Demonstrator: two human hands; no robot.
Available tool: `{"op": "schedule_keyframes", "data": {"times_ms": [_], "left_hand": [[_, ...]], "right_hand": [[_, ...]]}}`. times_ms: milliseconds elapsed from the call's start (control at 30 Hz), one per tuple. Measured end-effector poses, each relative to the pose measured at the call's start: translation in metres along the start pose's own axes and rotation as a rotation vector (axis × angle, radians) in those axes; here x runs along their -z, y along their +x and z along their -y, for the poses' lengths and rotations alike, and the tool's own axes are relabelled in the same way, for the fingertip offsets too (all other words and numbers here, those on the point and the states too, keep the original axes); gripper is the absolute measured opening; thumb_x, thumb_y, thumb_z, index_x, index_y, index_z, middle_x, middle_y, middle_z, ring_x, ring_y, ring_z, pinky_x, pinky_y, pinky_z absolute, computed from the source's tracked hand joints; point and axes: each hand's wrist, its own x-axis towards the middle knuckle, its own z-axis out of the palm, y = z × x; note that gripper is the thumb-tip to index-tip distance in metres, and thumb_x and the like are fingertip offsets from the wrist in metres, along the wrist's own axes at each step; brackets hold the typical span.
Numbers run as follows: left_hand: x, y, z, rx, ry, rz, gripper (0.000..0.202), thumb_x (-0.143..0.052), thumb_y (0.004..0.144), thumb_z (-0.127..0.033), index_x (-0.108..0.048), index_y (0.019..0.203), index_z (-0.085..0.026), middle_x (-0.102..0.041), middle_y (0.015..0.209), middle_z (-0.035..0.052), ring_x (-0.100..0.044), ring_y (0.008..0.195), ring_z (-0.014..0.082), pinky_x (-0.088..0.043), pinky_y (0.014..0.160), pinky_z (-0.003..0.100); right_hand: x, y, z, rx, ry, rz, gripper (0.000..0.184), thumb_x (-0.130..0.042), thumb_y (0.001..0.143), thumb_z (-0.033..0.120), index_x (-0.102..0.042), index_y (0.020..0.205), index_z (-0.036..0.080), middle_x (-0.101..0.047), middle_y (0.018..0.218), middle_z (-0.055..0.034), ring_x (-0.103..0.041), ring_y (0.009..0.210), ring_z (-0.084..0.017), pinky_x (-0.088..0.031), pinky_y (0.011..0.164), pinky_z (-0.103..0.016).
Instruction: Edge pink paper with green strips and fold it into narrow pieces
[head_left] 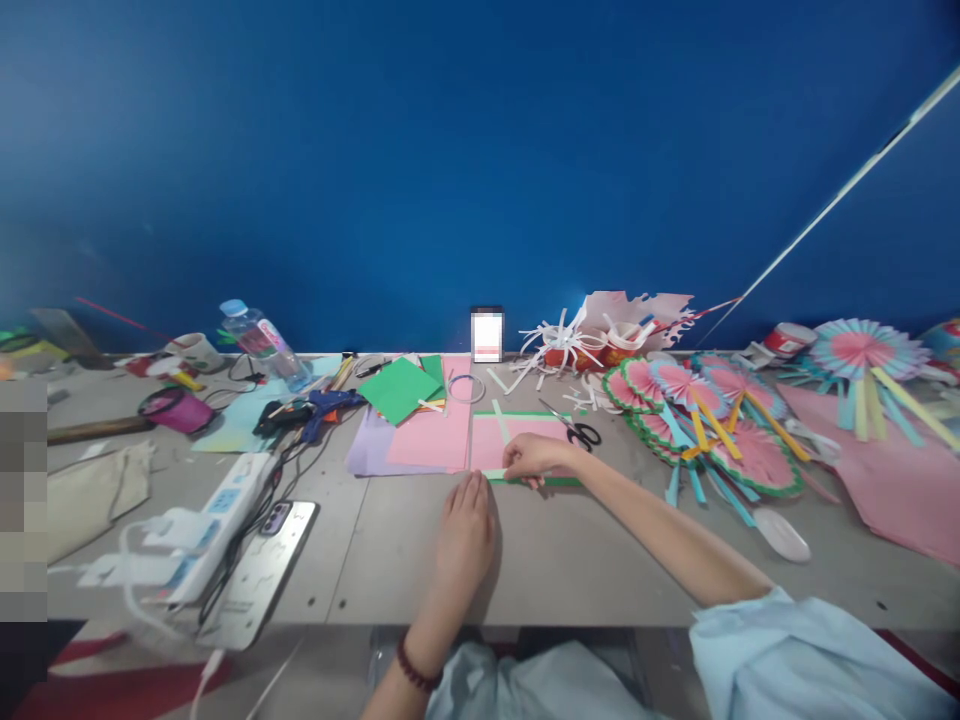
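A pink paper sheet [484, 437] with green strips along its far and near edges lies on the grey table in front of me. My left hand [466, 530] rests with extended fingers at the sheet's near left corner. Bent and pinched, the fingers of my right hand [538, 457] are at a pale green paper strip [496, 475] along the near edge. They partly hide it. Another pale strip [500, 420] lies across the sheet's far part. Black-handled scissors [581, 434] lie at its right end, beyond my right hand.
Left are pink and purple paper [375, 445], green paper [403, 390], a blue glue gun [326, 408], a bottle [266, 340], a phone [262, 580] and a power strip [221, 520]. Right are folded paper fans [750, 450] and a white oval piece [781, 535]. A blue wall [480, 180] stands behind.
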Motion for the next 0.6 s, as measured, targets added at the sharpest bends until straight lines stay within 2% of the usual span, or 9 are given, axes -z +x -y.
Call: {"op": "schedule_keyframes", "data": {"times_ms": [133,267,433,600], "left_hand": [[0.001,0.001,0.001,-0.003,-0.009,0.018,0.051,-0.039,0.08,-0.004,-0.05,0.129,-0.008,-0.058,0.129,0.0141,-0.055,0.117,0.0226,-0.043,0.1,0.039],[0.002,0.001,0.001,0.005,-0.019,0.035,0.053,-0.039,0.08,-0.004,-0.048,0.132,-0.01,-0.057,0.13,0.0126,-0.054,0.118,0.0222,-0.042,0.1,0.039],[0.005,0.003,-0.001,0.009,0.002,0.045,0.053,-0.04,0.081,-0.004,-0.047,0.133,-0.012,-0.058,0.129,0.012,-0.053,0.117,0.0224,-0.042,0.098,0.038],[0.011,0.006,-0.01,0.012,0.05,0.04,0.051,-0.038,0.086,-0.01,-0.046,0.136,-0.011,-0.058,0.128,0.0134,-0.054,0.116,0.0241,-0.041,0.098,0.042]], "right_hand": [[0.002,-0.009,-0.009,0.026,0.128,-0.021,0.011,-0.059,0.076,0.02,-0.055,0.085,0.016,-0.056,0.051,0.0075,-0.054,0.039,-0.007,-0.044,0.042,-0.017],[-0.005,-0.011,-0.022,0.032,0.206,-0.104,0.008,-0.055,0.079,0.015,-0.049,0.085,0.017,-0.055,0.053,0.0081,-0.056,0.041,-0.006,-0.042,0.041,-0.014],[-0.017,-0.011,-0.033,0.038,0.188,-0.226,0.01,-0.048,0.083,0.012,-0.045,0.089,0.02,-0.058,0.057,0.0074,-0.053,0.041,-0.006,-0.037,0.038,-0.012],[-0.021,-0.015,-0.029,0.012,0.115,-0.297,0.011,-0.048,0.084,0.012,-0.044,0.09,0.02,-0.057,0.057,0.0071,-0.051,0.041,-0.006,-0.038,0.038,-0.013]]}}
